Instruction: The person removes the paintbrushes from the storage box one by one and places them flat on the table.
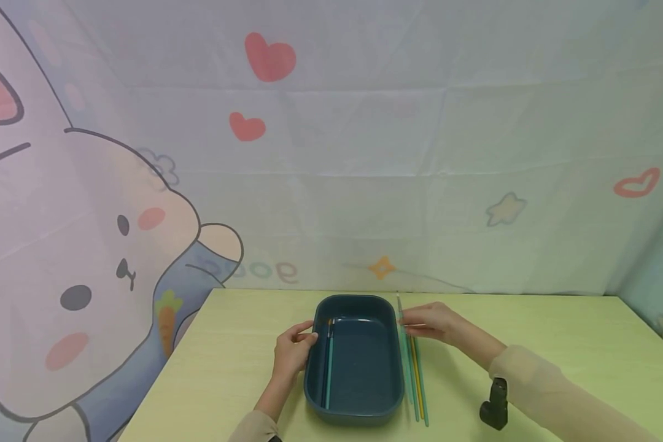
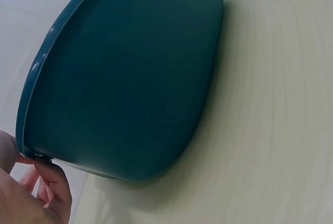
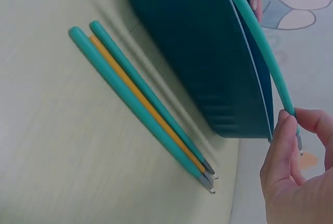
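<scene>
A dark teal rectangular tub [image 1: 358,417] stands on the table, its long sides running away from me. My left hand [image 1: 294,350] grips its left rim, thumb over the edge and fingers outside. Inside, along the left wall, lie a dark blue paintbrush [image 1: 325,368] and a teal paintbrush [image 1: 330,368], bristles away from me. My right hand [image 3: 299,177] pinches another teal paintbrush [image 3: 263,41] near its metal ferrule, the handle slanting beside the tub's right wall. Below that hand, a yellow paintbrush [image 3: 140,86] lies between two teal paintbrushes on the table.
The pale yellow-green table [image 1: 558,344] ends at a hanging cloth backdrop [image 1: 353,202] with a printed rabbit and hearts. A small black device [image 1: 495,404] is strapped at my right sleeve [image 1: 552,387].
</scene>
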Demonstrator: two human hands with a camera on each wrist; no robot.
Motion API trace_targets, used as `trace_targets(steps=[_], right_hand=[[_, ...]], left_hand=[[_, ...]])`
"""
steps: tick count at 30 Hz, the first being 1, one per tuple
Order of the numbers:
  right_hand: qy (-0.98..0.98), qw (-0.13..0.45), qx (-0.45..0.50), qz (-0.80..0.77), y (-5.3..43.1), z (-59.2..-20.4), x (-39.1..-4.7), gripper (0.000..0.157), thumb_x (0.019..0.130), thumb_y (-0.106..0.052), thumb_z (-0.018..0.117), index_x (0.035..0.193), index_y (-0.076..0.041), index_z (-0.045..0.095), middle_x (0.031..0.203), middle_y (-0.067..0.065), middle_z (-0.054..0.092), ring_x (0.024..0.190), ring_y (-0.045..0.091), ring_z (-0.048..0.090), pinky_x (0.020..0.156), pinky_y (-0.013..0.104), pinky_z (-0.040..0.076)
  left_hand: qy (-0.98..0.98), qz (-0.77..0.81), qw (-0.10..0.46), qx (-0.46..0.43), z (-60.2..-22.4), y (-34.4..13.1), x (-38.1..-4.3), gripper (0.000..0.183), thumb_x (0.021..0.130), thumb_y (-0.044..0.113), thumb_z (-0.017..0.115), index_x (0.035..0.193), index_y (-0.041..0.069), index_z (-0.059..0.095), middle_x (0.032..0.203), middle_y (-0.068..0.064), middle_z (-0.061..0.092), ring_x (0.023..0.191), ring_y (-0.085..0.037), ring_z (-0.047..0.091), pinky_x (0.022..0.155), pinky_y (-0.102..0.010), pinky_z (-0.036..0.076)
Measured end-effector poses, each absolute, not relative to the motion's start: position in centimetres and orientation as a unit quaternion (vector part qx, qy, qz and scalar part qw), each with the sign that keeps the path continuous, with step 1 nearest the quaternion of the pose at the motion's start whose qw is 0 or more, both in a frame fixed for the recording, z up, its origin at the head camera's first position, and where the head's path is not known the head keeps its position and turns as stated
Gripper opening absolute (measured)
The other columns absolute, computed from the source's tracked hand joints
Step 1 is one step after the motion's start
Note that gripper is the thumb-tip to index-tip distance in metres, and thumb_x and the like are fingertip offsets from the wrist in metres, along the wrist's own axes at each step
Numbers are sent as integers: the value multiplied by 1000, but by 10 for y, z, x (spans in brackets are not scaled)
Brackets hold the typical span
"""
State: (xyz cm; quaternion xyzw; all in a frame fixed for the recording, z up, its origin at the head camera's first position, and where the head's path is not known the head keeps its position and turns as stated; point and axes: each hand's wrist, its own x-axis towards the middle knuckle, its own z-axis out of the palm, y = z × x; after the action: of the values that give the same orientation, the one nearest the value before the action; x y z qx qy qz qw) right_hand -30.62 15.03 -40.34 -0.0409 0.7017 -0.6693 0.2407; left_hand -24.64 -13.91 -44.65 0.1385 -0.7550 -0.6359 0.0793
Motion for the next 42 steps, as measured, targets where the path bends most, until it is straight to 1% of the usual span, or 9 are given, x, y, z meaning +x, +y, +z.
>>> trace_targets(steps=[5,11,16,20,23,27,31,37,42], right_hand=[[700,239,-25,-673,156,-409,-307,47,91,-5,61,128,20,47,85,-1,70,81,9,69,72,19,55],[709,241,-19,-662,164,-414,-306,51,90,-7,62,131,19,44,90,1,72,81,9,69,72,19,55],[714,240,-12,-658,170,-415,-307,54,90,-8,63,133,17,43,90,0,72,81,8,69,72,19,55],[717,238,-7,-655,175,-416,-308,53,90,-7,63,133,17,43,86,-2,72,78,6,68,72,19,55],[717,236,6,-656,177,-417,-310,52,89,-7,64,132,16,46,84,-2,72,74,5,68,71,19,55],[716,236,9,-657,179,-420,-312,52,88,-6,64,131,17,46,84,-1,72,72,5,68,70,18,55],[713,242,3,-658,182,-424,-312,52,89,-4,63,132,19,43,85,-1,72,72,5,69,70,18,55],[717,244,7,-653,185,-425,-312,52,89,-4,63,131,19,44,82,-2,72,72,6,69,69,18,55],[728,243,8,-642,187,-424,-312,50,89,-6,64,129,19,47,82,-2,72,71,6,69,68,18,55]], left_hand=[[-755,-636,80,141,-448,-140,-245,33,87,6,65,120,0,65,90,-11,63,74,-16,61,52,-28,54],[-754,-636,78,145,-452,-141,-245,33,87,6,65,120,1,65,90,-10,62,73,-15,59,53,-28,54],[-754,-635,79,149,-451,-141,-245,32,88,7,64,120,2,65,91,-10,60,74,-16,59,52,-27,53],[-756,-632,80,148,-450,-140,-245,32,88,7,64,119,2,65,91,-10,61,74,-17,60,53,-27,53],[-757,-631,79,150,-450,-140,-245,32,88,7,63,119,2,66,90,-9,59,73,-16,59,52,-26,52],[-758,-630,80,146,-449,-140,-244,32,88,7,63,120,1,65,90,-9,58,73,-16,58,51,-26,52],[-759,-629,80,147,-449,-140,-244,32,88,8,63,120,2,65,92,-10,59,74,-17,59,52,-27,53],[-757,-630,79,152,-449,-139,-246,32,88,7,64,119,2,66,92,-11,62,73,-16,59,51,-25,52],[-761,-626,80,150,-447,-138,-247,33,88,8,65,120,2,65,93,-12,63,75,-16,60,53,-26,52]])
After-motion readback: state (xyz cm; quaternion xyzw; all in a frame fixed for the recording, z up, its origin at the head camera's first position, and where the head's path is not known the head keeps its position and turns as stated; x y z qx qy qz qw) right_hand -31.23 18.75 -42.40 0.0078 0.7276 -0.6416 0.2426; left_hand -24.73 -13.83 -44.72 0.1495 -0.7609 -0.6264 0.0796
